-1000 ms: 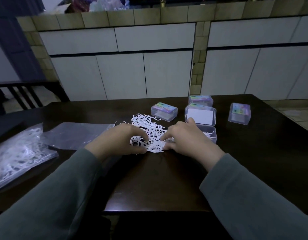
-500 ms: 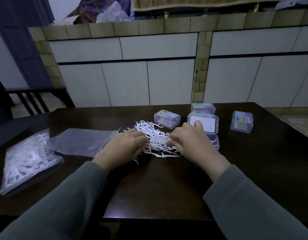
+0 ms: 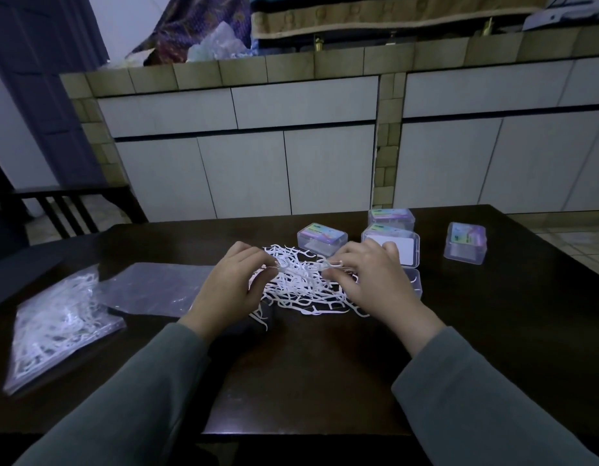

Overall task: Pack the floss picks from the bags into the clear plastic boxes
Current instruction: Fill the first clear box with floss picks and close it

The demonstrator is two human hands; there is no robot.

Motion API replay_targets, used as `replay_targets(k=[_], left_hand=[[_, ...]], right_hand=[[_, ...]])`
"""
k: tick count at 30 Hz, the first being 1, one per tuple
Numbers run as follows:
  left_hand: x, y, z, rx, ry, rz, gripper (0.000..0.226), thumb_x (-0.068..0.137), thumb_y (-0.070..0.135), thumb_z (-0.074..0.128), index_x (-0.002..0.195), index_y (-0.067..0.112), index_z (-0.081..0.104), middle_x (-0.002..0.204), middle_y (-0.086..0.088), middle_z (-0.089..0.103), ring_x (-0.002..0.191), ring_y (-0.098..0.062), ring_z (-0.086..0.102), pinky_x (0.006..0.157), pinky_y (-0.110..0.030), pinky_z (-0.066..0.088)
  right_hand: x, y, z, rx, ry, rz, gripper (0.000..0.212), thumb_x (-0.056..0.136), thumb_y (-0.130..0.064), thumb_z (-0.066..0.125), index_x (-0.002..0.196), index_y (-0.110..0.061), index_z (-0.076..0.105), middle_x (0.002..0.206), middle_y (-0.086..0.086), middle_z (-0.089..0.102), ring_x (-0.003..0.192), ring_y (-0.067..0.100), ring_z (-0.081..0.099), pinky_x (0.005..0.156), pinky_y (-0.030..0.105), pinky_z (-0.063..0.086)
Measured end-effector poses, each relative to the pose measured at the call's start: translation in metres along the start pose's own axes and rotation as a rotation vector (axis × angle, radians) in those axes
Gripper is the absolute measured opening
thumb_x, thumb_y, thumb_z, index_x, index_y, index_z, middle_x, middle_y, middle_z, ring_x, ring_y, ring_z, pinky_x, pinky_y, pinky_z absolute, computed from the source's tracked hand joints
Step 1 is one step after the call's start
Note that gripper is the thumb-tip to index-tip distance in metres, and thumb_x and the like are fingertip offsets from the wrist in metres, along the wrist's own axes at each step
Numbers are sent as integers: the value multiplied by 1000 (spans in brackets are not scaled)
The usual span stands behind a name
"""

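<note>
4 clear boxes (image 3: pixel 322 237) near the table's (image 3: pixel 308 381) far edge, 1 open; 2 bags (image 3: pixel 61 326) at its left edge. Loose floss picks (image 3: pixel 303 285) piled mid-table. Left hand (image 3: pixel 232 287) and right hand (image 3: pixel 375 280) each pinch picks, fingers curled.

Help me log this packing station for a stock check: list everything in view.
loose floss picks: one pile, white, table centre
full bag: one, clear, holds white picks, table left
empty bag: one, clear, flat beside the pile
closed boxes: three, clear, colourful labels, far side
open box: one, clear, lid up, behind right hand
table: one, dark wood
left hand: pinches picks
right hand: pinches picks
</note>
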State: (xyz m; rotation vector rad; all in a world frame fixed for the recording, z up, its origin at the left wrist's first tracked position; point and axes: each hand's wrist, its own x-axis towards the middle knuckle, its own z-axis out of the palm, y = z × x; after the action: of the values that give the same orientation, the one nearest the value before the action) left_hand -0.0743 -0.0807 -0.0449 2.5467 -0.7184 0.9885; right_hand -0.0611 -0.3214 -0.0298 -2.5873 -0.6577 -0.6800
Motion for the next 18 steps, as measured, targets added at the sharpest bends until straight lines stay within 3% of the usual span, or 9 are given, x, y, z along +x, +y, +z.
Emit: replay_targets(k=[3, 9, 11, 15, 18], left_hand=[[3, 7, 1, -55, 36, -91, 28, 93, 36, 49, 92, 13, 66, 87, 11, 60, 86, -11, 49, 69, -16, 38], [10, 14, 4, -176, 82, -256, 6, 93, 16, 59, 92, 14, 65, 84, 10, 55, 80, -6, 50, 66, -12, 38], [13, 16, 5, -226, 88, -313, 6, 94, 18, 57, 91, 20, 61, 84, 7, 57, 82, -6, 53, 66, -13, 41], [19, 22, 9, -298, 121, -374, 8, 96, 18, 55, 90, 22, 58, 84, 2, 57, 79, -7, 52, 64, -14, 40], [24, 25, 9, -359, 172, -402, 9, 97, 18, 53, 90, 21, 57, 84, -1, 58, 79, -15, 54, 67, -24, 45]], right_hand=[[-1, -2, 3, 53, 47, -26, 30, 92, -45, 57, 110, -25, 72, 113, -10, 67, 105, 14, 49, 87, 35, 23], [-1, 1, 4, 185, 139, 37, 28, 89, -45, 61, 96, -22, 74, 92, -14, 65, 92, 12, 51, 81, 32, 21], [0, 6, 5, 246, 127, 63, 28, 89, -47, 60, 90, -23, 74, 83, -20, 57, 86, 8, 47, 82, 34, 24], [3, 11, 4, 322, 156, 109, 28, 89, -44, 62, 96, -22, 77, 91, -16, 65, 92, 7, 50, 89, 38, 29], [4, 12, -1, 409, 196, 125, 30, 86, -46, 63, 92, -21, 77, 78, -24, 58, 88, 8, 55, 89, 47, 39]])
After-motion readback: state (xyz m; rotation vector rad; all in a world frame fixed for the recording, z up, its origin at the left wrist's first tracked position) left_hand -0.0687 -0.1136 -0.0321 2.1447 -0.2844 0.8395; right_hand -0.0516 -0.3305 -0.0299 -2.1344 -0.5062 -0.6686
